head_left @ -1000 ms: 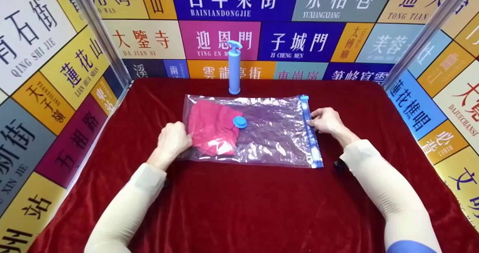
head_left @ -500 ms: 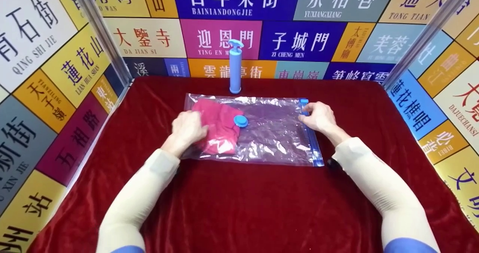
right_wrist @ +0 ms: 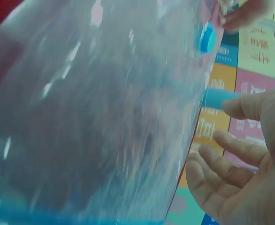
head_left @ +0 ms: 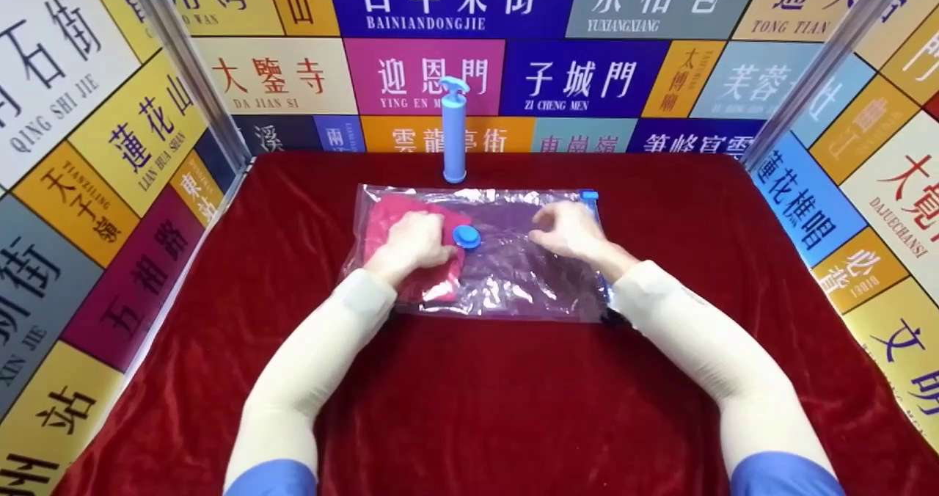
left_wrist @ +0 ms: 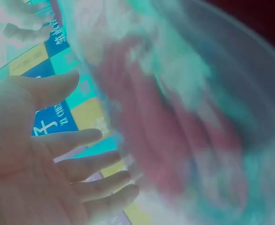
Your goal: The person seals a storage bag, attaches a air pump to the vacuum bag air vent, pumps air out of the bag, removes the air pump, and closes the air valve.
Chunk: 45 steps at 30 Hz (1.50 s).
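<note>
A clear vacuum storage bag [head_left: 506, 287] lies flat on the table, with folded pink cloth [head_left: 383, 221] inside its left part. Its round blue valve cap [head_left: 466, 237] sits beside the cloth. My left hand [head_left: 419, 241] is over the cloth, thumb towards the cap; in the left wrist view its fingers [left_wrist: 88, 166] are spread and nearly straight, holding nothing. Above the bag's right part is my right hand [head_left: 572, 230], its fingers [right_wrist: 226, 166] loosely bent around nothing in the right wrist view. My right forearm partly hides the blue zip edge [head_left: 589, 197].
A blue hand pump [head_left: 454, 136] stands upright just behind the bag. Dark red velvet cloth [head_left: 513, 400] covers the table. Printed panels [head_left: 433, 78] with street names rise at the back and both sides.
My left hand has moved from the bag's left edge rightward over the pink cloth. My right hand has let go of the zip edge and moved left over the bag.
</note>
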Tool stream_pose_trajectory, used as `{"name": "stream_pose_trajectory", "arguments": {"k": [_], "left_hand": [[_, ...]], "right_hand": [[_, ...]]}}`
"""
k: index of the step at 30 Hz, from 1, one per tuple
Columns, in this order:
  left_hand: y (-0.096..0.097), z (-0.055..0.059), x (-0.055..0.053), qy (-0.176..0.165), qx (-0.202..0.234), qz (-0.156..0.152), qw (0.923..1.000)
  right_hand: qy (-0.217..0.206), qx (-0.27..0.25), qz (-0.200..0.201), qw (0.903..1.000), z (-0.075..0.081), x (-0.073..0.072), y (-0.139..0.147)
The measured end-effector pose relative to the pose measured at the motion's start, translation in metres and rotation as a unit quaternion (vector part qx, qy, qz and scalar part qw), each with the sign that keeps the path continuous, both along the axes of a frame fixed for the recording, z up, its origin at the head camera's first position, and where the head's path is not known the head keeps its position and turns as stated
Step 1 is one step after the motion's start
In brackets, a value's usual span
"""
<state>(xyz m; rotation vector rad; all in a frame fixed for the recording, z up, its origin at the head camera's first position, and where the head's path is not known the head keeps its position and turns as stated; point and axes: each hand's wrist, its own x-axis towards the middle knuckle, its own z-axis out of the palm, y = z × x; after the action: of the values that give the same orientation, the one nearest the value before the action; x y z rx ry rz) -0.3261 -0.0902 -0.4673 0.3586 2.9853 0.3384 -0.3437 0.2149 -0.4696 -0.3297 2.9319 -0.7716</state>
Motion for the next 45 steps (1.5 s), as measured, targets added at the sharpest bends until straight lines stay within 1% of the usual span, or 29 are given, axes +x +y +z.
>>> {"name": "stream_pose_trajectory", "arguments": {"k": [4, 9, 12, 14, 20, 23, 26, 32, 37, 40, 45], "left_hand": [[0.011, -0.006, -0.006, -0.023, -0.01, 0.012, 0.9996], [0.019, -0.011, -0.011, -0.048, -0.017, 0.019, 0.9985], [0.022, -0.012, -0.013, -0.046, -0.021, 0.027, 0.9984], [0.024, -0.013, -0.015, -0.036, -0.022, 0.035, 0.9985], [0.028, -0.014, -0.02, 0.006, -0.021, 0.053, 0.9984], [0.029, -0.017, -0.023, 0.017, -0.019, 0.066, 0.9975], [0.028, -0.019, -0.025, 0.018, -0.016, 0.078, 0.9967], [0.025, -0.021, -0.021, 0.019, 0.002, 0.078, 0.9968], [0.028, -0.022, -0.019, 0.023, 0.009, 0.083, 0.9962], [0.028, -0.024, -0.021, 0.018, 0.017, 0.082, 0.9963], [0.025, -0.027, -0.024, 0.012, 0.03, 0.08, 0.9963]], "right_hand": [[0.018, 0.002, 0.051, 0.9985, -0.006, -0.002, -0.019], [0.03, 0.008, 0.082, 0.9961, -0.013, -0.003, -0.037], [0.028, 0.014, 0.091, 0.9954, -0.016, -0.004, -0.047], [0.027, 0.017, 0.096, 0.9949, -0.018, -0.005, -0.053], [0.02, 0.031, 0.1, 0.9943, -0.02, -0.009, -0.071], [0.012, 0.034, 0.099, 0.9944, -0.019, -0.012, -0.08], [0.013, 0.033, 0.104, 0.994, -0.019, -0.014, -0.089], [0.046, 0.034, 0.121, 0.991, -0.023, -0.019, -0.103], [0.059, 0.052, 0.108, 0.991, -0.024, -0.022, -0.108], [0.059, 0.063, 0.099, 0.9913, -0.025, -0.024, -0.11], [0.055, 0.076, 0.102, 0.9904, -0.026, -0.024, -0.115]]}}
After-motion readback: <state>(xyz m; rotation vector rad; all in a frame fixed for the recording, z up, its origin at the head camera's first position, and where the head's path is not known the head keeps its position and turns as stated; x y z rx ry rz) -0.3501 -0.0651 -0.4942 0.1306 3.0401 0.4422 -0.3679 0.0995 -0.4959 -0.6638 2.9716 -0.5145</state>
